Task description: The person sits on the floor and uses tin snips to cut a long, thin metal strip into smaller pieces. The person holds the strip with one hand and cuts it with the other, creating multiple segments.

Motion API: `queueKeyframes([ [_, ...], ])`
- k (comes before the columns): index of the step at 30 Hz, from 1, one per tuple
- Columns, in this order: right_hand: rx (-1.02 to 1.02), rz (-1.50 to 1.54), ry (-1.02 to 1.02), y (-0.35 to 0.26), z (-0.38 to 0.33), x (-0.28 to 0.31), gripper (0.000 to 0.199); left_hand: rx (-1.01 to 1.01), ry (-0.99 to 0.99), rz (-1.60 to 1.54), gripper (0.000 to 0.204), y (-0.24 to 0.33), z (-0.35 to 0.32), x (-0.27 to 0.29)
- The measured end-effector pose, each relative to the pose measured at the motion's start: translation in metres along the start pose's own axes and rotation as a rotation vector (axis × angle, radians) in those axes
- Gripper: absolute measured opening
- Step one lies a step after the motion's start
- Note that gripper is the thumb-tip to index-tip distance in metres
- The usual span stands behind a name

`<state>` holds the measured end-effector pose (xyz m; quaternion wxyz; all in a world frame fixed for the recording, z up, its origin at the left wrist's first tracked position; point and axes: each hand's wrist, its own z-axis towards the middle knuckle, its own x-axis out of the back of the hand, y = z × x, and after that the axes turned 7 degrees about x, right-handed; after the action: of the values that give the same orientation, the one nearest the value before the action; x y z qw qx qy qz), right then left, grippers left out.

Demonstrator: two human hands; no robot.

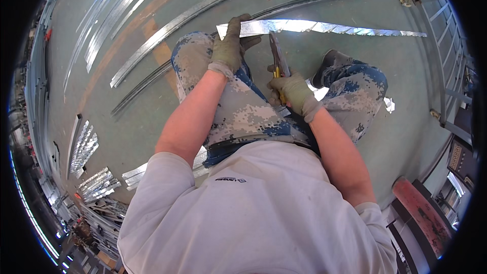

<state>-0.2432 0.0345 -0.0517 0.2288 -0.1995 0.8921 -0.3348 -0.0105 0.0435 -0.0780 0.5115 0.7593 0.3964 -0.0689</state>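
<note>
My left hand [228, 50], in a grey-green work glove, grips the left end of a long, shiny sheet-metal strip [309, 25]. The strip runs off to the right, narrowing toward its tip, with a row of slanted cuts or folds along its lower edge. My gloved right hand [297, 92] is closed round the yellow handles of a pair of tin snips [276, 53]. Their blades point away from me and meet the strip's lower edge, a little right of my left hand. Whether the jaws are parted cannot be made out.
Long metal channels [187, 12] lie across the green floor beyond my left knee. Bundles of bright strips [83, 147] and scraps lie at the left. A wheeled metal frame [444, 45] stands at the right. Nearer on that side is a worn red curved piece [418, 213].
</note>
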Motion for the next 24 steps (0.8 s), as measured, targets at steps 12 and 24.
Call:
queueKeyframes([
  [12,-0.016,-1.229,0.347,-0.005,0.008,-0.016,0.062,-0.03,0.089,0.185,0.048,0.0,-0.009,-0.012],
  [24,0.058,-1.28,0.445,-0.011,0.01,-0.016,0.044,-0.112,0.135,0.161,0.049,-0.015,0.008,-0.011],
])
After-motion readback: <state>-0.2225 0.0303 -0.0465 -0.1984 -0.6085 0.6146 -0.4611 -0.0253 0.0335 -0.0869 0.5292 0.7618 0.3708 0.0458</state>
